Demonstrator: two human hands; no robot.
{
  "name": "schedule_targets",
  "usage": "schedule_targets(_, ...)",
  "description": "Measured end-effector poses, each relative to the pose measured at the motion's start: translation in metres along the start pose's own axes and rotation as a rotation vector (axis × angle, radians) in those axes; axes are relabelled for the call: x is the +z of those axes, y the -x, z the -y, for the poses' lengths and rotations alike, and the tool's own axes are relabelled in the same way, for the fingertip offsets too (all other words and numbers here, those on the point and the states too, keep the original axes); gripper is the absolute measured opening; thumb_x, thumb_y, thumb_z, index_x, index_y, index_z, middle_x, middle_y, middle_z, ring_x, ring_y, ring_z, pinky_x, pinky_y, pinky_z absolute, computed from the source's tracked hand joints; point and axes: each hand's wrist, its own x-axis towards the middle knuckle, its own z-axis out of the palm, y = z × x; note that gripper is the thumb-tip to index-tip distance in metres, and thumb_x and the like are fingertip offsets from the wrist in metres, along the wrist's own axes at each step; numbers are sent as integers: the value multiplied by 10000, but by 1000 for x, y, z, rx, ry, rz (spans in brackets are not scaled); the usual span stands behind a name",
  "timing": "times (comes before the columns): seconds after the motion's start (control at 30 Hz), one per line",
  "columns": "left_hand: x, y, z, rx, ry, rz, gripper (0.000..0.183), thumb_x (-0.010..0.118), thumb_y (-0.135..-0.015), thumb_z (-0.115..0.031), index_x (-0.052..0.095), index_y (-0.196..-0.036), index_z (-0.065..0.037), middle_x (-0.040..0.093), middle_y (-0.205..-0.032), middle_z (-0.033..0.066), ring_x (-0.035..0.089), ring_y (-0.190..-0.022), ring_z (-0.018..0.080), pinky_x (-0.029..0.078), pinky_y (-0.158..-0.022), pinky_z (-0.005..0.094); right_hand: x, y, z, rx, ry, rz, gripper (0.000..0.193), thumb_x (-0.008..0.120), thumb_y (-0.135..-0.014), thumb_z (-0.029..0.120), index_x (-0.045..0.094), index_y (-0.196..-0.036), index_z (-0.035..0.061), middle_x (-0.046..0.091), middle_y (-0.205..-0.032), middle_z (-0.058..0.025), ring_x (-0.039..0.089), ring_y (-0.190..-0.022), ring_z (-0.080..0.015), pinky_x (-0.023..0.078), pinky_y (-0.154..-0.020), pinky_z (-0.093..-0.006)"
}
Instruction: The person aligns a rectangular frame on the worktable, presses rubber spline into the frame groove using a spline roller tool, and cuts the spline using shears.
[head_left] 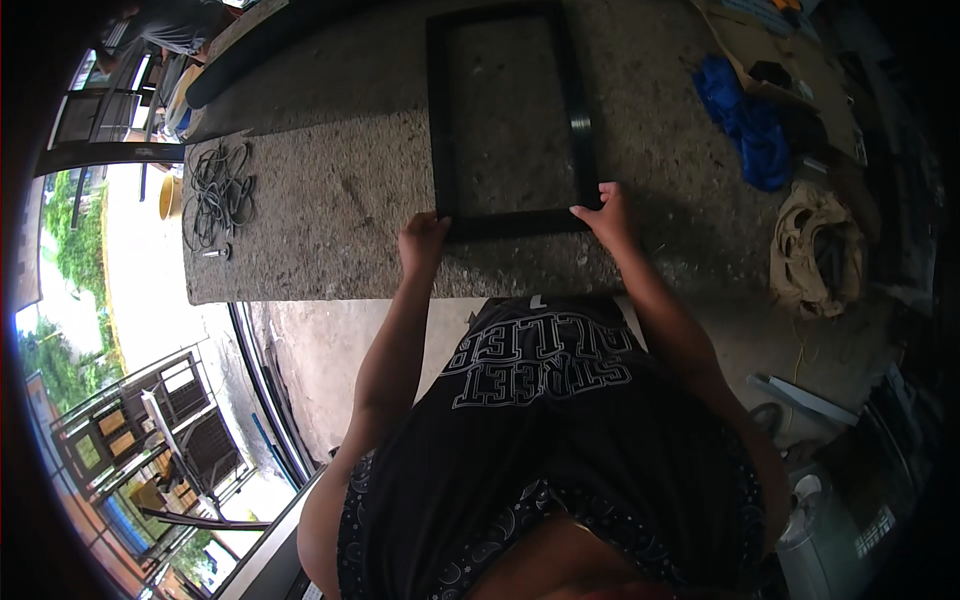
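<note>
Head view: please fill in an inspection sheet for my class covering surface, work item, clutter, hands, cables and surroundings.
Surface: table, rough and speckled, partly shaded.
Work item: black frame, rectangular; whether it lies fully flat is unclear.
Clutter: blue cloth and tan cloth bundle at right; small metal piece at left.
Hands: left hand and right hand grip the two near corners.
Cables: tangled cord, left side, apart from the frame.
Surroundings: greenery outside, left; another person, upper left.

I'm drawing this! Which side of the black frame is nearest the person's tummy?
The short near side, between the left hand and right hand; the other short side is farthest, and both long sides stretch away.
</note>
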Motion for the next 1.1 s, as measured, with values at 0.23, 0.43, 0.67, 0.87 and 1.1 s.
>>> schedule_targets(0.23, 0, -11, 0, -200, 204, 90, 401, 836, -779, -172, 706, -1132, -30, 739, -974, 107, 703, -859, 172, 560, -753, 312, 5, -14, -10, 75, -50, 75, 739, 929, -662, 296, 540, -1226, 20, 631, -1169, -173, 642, -1068, -312, 519, -915, -414)
schedule_targets(0.43, 0, 7, -24, -50, 167, 4, 337, 800, -803, -150, 702, -1106, -40, 734, -953, 98, 706, -860, 198, 560, -761, 328, -8, 2, 16, 7, -108, 40, 688, 918, -675, 226, 544, -1237, 93, 606, -1188, -158, 612, -1127, -322, 518, -916, -447)
schedule_targets(0.67, 1, 13, -13, 347, -183, -85, 325, 793, -832, -211, 723, -1098, -40, 678, -1044, 137, 685, -919, 267, 546, -829, 370, -9, 12, 18, -361, 109, -97, 441, 881, -703, 190, 675, -1094, 180, 593, -1231, -115, 597, -1117, -331, 504, -936, -462)
schedule_targets(0.87, -4, 20, -29, 298, -155, -77, 328, 788, -833, -229, 721, -1100, -52, 673, -990, 172, 671, -891, 273, 535, -793, 383, -17, 12, 12, -520, 79, -43, 317, 869, -712, 197, 740, -997, 153, 601, -1207, -87, 612, -1084, -295, 512, -910, -429)
schedule_targets(1.1, 1, 7, -3, -215, 621, -6, 274, 750, -925, -257, 703, -1011, -1, 657, -812, 23, 561, -685, 102, 464, -636, 264, -20, 17, 18, -640, 108, -76, 291, 830, -768, 197, 693, -1012, 117, 657, -989, -97, 646, -959, -318, 520, -829, -428)
